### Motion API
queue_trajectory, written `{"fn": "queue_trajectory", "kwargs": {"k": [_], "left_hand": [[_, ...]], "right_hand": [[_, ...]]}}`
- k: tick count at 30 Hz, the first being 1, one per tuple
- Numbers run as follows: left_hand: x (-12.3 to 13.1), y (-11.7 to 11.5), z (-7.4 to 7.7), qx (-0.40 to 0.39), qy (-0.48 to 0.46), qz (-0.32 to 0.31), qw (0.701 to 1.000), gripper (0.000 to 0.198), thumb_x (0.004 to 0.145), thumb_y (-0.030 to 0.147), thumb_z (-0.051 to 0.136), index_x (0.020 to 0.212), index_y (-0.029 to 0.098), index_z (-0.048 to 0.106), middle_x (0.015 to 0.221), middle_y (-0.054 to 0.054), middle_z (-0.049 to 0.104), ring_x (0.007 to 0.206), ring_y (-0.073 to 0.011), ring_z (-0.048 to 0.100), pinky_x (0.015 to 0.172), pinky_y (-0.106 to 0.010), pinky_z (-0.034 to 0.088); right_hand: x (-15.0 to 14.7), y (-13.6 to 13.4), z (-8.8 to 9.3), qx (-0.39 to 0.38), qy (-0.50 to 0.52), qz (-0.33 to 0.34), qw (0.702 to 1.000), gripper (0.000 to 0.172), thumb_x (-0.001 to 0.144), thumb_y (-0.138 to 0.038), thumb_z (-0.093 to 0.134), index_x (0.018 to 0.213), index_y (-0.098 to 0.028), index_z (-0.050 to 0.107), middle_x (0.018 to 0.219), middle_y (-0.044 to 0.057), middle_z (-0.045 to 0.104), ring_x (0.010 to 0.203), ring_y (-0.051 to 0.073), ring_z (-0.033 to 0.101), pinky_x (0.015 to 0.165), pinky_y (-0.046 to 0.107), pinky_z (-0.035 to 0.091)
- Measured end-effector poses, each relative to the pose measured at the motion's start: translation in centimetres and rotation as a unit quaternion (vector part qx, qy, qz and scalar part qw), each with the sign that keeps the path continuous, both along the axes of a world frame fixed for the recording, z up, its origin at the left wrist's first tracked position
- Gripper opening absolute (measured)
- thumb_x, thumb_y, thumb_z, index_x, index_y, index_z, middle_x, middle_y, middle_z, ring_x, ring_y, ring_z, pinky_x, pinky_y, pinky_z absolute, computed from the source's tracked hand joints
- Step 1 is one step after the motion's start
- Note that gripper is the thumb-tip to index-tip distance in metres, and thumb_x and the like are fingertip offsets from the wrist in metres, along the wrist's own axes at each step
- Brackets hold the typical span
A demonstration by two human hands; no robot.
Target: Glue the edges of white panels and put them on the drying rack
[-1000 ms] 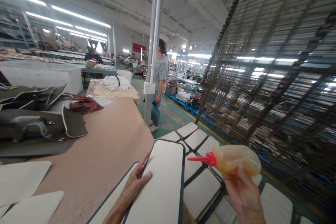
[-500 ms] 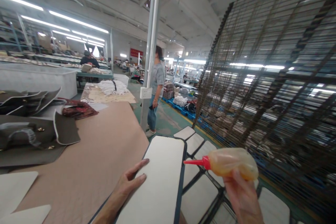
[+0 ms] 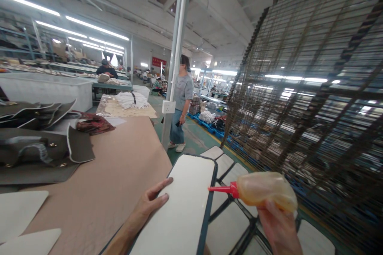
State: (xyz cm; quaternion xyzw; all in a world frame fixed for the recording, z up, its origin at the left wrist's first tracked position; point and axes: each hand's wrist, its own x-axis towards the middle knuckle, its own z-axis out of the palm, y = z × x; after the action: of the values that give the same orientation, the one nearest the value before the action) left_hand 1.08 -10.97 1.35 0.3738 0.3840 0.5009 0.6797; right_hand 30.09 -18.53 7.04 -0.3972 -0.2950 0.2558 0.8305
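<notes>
My left hand (image 3: 151, 203) grips the left edge of a long white panel with a dark rim (image 3: 182, 203), thumb lying on its top face. My right hand (image 3: 279, 229) is closed around a soft squeeze bottle of amber glue (image 3: 263, 191). Its red nozzle (image 3: 221, 189) points left and sits just off the panel's right edge. The panel hangs over the corner of a table covered in brown paper (image 3: 119, 167).
Several white panels (image 3: 227, 223) lie on a low rack below my hands. A tall wire drying rack (image 3: 305, 99) fills the right. Dark leather pieces (image 3: 38, 143) are piled on the table's left. A person in a grey shirt (image 3: 181, 103) stands by a steel post (image 3: 176, 59).
The panel in my left hand has shifted slightly forward and right. The glue bottle has stayed beside its right edge, dropping a little.
</notes>
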Motion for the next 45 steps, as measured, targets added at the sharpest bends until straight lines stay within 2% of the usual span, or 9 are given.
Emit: {"fn": "queue_trajectory", "kwargs": {"k": [10,15,19,23,27,32,35,41,45], "left_hand": [[-0.2,0.7,-0.3,-0.019,-0.035,-0.044,0.998,0.068,0.051,0.041,0.088,0.113,0.019,0.07,0.118,-0.012,0.068,0.084,-0.0254,0.071,0.078,-0.034,0.057],[-0.4,0.9,-0.2,-0.02,-0.045,-0.054,0.997,0.065,0.054,0.039,0.087,0.113,0.02,0.07,0.117,-0.01,0.069,0.081,-0.0221,0.071,0.072,-0.029,0.057],[-0.4,1.0,0.1,-0.014,-0.048,-0.055,0.997,0.065,0.054,0.038,0.087,0.114,0.019,0.07,0.111,-0.011,0.071,0.08,-0.0218,0.071,0.068,-0.027,0.056],[-0.3,1.1,0.4,-0.013,-0.049,-0.054,0.997,0.066,0.054,0.038,0.087,0.114,0.017,0.069,0.11,-0.011,0.071,0.082,-0.0223,0.071,0.07,-0.028,0.056],[-0.3,1.5,0.2,-0.004,-0.058,-0.052,0.997,0.064,0.054,0.037,0.087,0.113,0.017,0.07,0.113,-0.01,0.07,0.082,-0.0208,0.07,0.069,-0.026,0.056],[-0.5,2.2,-0.3,-0.018,-0.063,-0.076,0.995,0.073,0.052,0.037,0.089,0.119,0.016,0.066,0.109,-0.011,0.071,0.077,-0.0192,0.07,0.069,-0.026,0.056],[-0.5,2.5,-0.1,-0.023,-0.065,-0.082,0.994,0.078,0.051,0.037,0.09,0.122,0.015,0.064,0.103,-0.011,0.073,0.075,-0.0183,0.07,0.07,-0.026,0.055],[-0.2,2.8,0.1,-0.023,-0.071,-0.078,0.994,0.08,0.051,0.035,0.09,0.123,0.013,0.062,0.1,-0.012,0.074,0.071,-0.0173,0.07,0.065,-0.025,0.055],[-0.2,3.3,-0.3,-0.014,-0.081,-0.077,0.994,0.079,0.054,0.034,0.089,0.124,0.013,0.061,0.1,-0.012,0.074,0.074,-0.0186,0.07,0.066,-0.026,0.056]], "right_hand": [[1.0,-0.5,-2.0,0.009,0.011,0.005,1.0,0.078,0.048,-0.021,0.083,0.121,-0.033,0.058,0.112,0.005,0.067,0.101,0.029,0.063,0.077,0.037,0.055],[-0.2,-1.3,-0.6,-0.014,0.002,0.042,0.999,0.083,0.048,-0.022,0.085,0.125,-0.032,0.055,0.113,0.006,0.066,0.108,0.029,0.06,0.086,0.04,0.053],[-1.4,-2.0,0.6,-0.043,-0.01,0.051,0.998,0.076,0.054,-0.035,0.085,0.124,-0.034,0.055,0.121,0.005,0.063,0.111,0.029,0.058,0.097,0.046,0.046],[-1.9,-2.4,0.8,-0.045,-0.02,0.062,0.997,0.068,0.056,-0.039,0.084,0.119,-0.03,0.06,0.125,0.007,0.06,0.112,0.03,0.056,0.104,0.05,0.038],[-2.6,-2.8,1.1,-0.061,-0.031,0.064,0.996,0.073,0.057,-0.039,0.085,0.125,-0.033,0.057,0.121,0.004,0.063,0.11,0.027,0.059,0.103,0.043,0.041],[-3.1,-3.3,1.5,-0.067,-0.016,0.102,0.992,0.079,0.058,-0.042,0.084,0.129,-0.036,0.051,0.122,0.003,0.063,0.11,0.031,0.06,0.099,0.05,0.045],[-3.1,-3.8,1.5,-0.077,-0.025,0.107,0.991,0.075,0.063,-0.042,0.081,0.131,-0.035,0.05,0.125,0.005,0.062,0.112,0.032,0.058,0.098,0.049,0.046],[-2.6,-4.1,-0.3,-0.105,-0.025,0.103,0.989,0.07,0.066,-0.037,0.078,0.13,-0.038,0.05,0.118,-0.001,0.066,0.113,0.024,0.058,0.097,0.035,0.048],[-1.5,-4.0,-2.5,-0.102,-0.045,0.097,0.989,0.064,0.071,-0.036,0.072,0.131,-0.037,0.05,0.115,0.0,0.067,0.106,0.022,0.063,0.084,0.03,0.055]]}}
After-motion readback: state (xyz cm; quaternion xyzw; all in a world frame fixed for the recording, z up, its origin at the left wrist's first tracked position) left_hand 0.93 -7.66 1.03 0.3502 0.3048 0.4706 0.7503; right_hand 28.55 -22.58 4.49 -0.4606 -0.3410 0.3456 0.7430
